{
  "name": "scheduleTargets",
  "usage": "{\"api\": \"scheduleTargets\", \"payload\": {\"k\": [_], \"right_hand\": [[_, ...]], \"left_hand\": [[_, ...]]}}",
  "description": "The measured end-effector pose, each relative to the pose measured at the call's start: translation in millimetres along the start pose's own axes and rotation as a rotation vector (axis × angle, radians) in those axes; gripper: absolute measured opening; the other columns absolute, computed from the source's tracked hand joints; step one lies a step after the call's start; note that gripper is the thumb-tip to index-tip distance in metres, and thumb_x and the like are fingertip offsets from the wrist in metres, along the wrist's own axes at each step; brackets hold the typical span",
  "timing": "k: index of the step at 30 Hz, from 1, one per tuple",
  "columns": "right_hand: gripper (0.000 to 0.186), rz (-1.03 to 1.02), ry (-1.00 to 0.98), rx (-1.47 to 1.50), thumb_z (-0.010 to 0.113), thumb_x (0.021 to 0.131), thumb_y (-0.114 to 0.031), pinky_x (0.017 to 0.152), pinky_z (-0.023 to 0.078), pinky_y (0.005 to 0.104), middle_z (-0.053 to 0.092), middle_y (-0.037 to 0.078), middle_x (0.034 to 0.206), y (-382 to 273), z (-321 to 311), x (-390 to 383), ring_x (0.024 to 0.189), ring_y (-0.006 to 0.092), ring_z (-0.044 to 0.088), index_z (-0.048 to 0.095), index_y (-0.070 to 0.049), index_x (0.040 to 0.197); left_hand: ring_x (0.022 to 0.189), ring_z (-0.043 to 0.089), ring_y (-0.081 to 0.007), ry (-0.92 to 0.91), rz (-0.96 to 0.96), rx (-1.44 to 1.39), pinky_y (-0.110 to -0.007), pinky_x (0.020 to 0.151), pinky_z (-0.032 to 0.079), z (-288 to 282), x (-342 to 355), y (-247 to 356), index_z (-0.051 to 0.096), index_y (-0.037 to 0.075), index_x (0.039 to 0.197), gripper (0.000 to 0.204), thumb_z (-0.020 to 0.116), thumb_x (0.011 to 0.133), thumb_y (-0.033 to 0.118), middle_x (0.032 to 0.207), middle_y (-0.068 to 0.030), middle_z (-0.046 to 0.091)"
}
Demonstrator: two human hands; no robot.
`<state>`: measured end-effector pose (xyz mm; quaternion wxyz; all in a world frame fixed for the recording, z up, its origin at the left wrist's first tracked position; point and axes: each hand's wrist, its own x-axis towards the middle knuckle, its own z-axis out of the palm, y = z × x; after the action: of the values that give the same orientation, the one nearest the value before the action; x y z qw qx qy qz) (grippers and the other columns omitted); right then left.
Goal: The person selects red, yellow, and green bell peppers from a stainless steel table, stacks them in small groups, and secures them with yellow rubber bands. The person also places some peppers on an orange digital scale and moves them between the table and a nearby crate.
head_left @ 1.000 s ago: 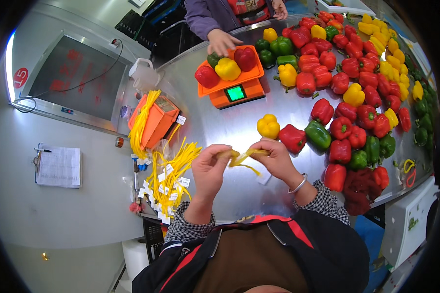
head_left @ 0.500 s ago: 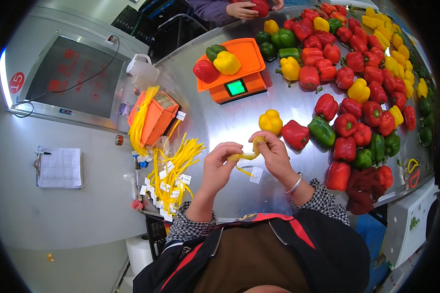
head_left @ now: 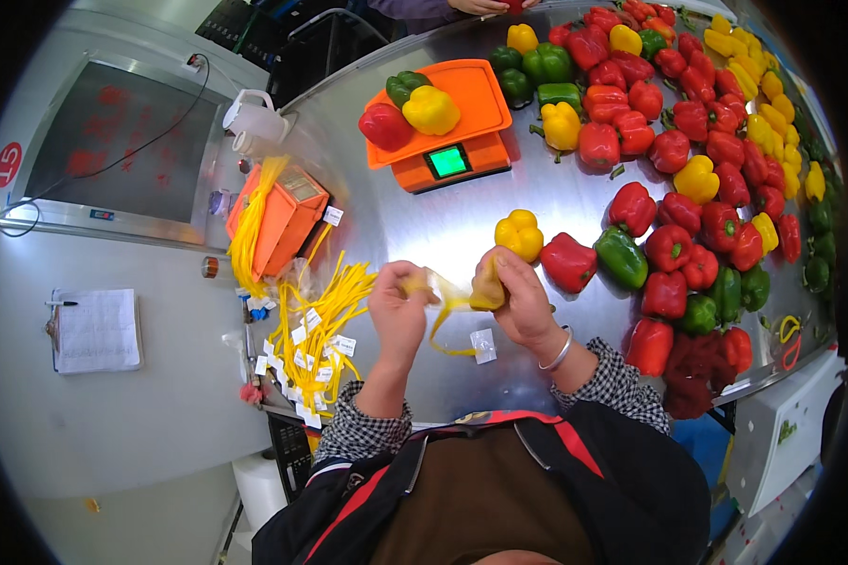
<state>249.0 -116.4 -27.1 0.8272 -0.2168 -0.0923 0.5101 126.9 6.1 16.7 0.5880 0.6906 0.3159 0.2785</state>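
- Right hand (head_left: 523, 299): thumb and fingers pinch the bunched part of a yellow mesh net (head_left: 487, 285) over the near part of the steel table (head_left: 471, 391).
- Left hand (head_left: 398, 306): its fingertips are at the net's other end, but blur there means I cannot tell whether they grip it.
- A yellow tail of the net hangs between the hands, ending at a white tag (head_left: 483, 346).
- Left of the left hand, a pile of yellow net strips (head_left: 334, 306) with white tags lies on the table.
- Just beyond the right hand sit a yellow bell pepper (head_left: 519, 235) and a red bell pepper (head_left: 568, 263), with a green bell pepper (head_left: 622, 256) beside the red one.
- Farther off, an orange scale (head_left: 481, 108) with a lit green display bears three bell peppers: red, yellow and green.
- At the far edge, a co-worker's hand (head_left: 479, 6) is partly cut off.
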Motion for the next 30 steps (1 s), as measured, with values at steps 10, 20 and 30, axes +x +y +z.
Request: {"api": "scheduleTargets", "payload": {"k": [10, 20, 30], "right_hand": [[0.017, -0.125, 0.042, -0.412, 0.053, 0.098, -0.018, 0.081, 0.044, 0.0218, 0.059, 0.000, 0.085, -5.4, -25.1, 19.6, 0.085, 0.0070, 0.054, 0.059, -0.003, 0.100], [0.073, -0.527, 0.131, -2.235, 0.086, 0.061, -0.034, 0.087, 0.048, 0.0470, 0.049, 0.015, 0.126, -19.7, -68.4, 52.4, 0.120, 0.0380, 0.042, 0.055, -0.021, 0.125], [0.056, -0.780, 0.193, -2.015, 0.074, 0.067, -0.026, 0.091, 0.047, 0.0437, 0.054, 0.012, 0.118, -110.7, -29.5, 177.7, 0.110, 0.0363, 0.050, 0.058, -0.014, 0.120]], "left_hand": [[0.066, 0.053, -0.0061, -0.219, -0.129, -0.210, -0.018, 0.062, 0.042, -3.4, 9.2, 5.2, 0.054, 0.004, 0.103, 0.017, 0.062, 0.089, 0.001, 0.082, 0.0003, 0.057], [0.061, 0.043, -0.0022, -0.108, -0.118, 0.001, -0.019, 0.054, 0.034, -15.7, 8.7, -17.6, 0.061, 0.004, 0.084, 0.007, 0.066, 0.089, 0.006, 0.070, 0.0059, 0.054], [0.067, 0.053, -0.0084, 0.014, -0.357, 0.193, -0.026, 0.062, 0.045, -52.3, -31.5, -118.0, 0.062, 0.003, 0.083, 0.012, 0.071, 0.084, 0.011, 0.072, 0.0003, 0.061]]}}
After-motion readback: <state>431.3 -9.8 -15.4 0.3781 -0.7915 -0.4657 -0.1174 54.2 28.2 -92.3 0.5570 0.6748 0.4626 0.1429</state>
